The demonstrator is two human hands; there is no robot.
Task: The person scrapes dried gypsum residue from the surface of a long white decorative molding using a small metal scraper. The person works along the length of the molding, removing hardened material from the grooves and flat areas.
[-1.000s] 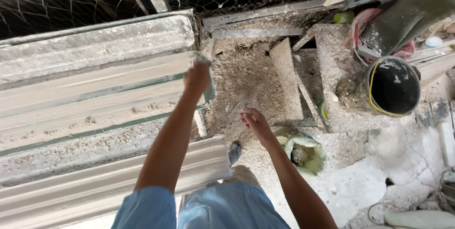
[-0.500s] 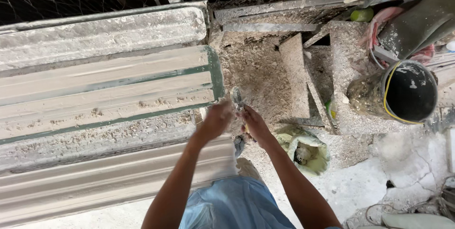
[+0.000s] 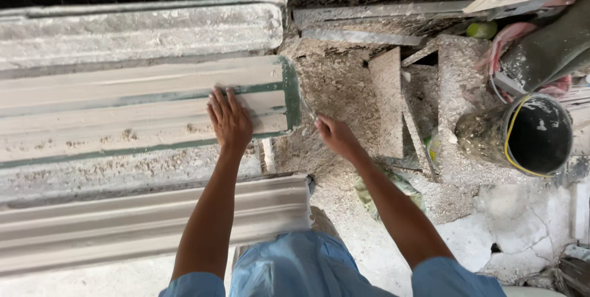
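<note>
Left hand (image 3: 229,118) now flat on moulding (image 3: 123,112)

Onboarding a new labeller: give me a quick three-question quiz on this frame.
1. True or false: the left hand lies flat on the pale moulded strip with green edges.
2. Where is the black bucket? A) right of the hands B) on the strip C) between the hands
3. Fill in: the right hand is over ground covered in ____.

Key:
1. True.
2. A.
3. Sawdust; its fingers are curled around something thin, too small to identify.
</note>
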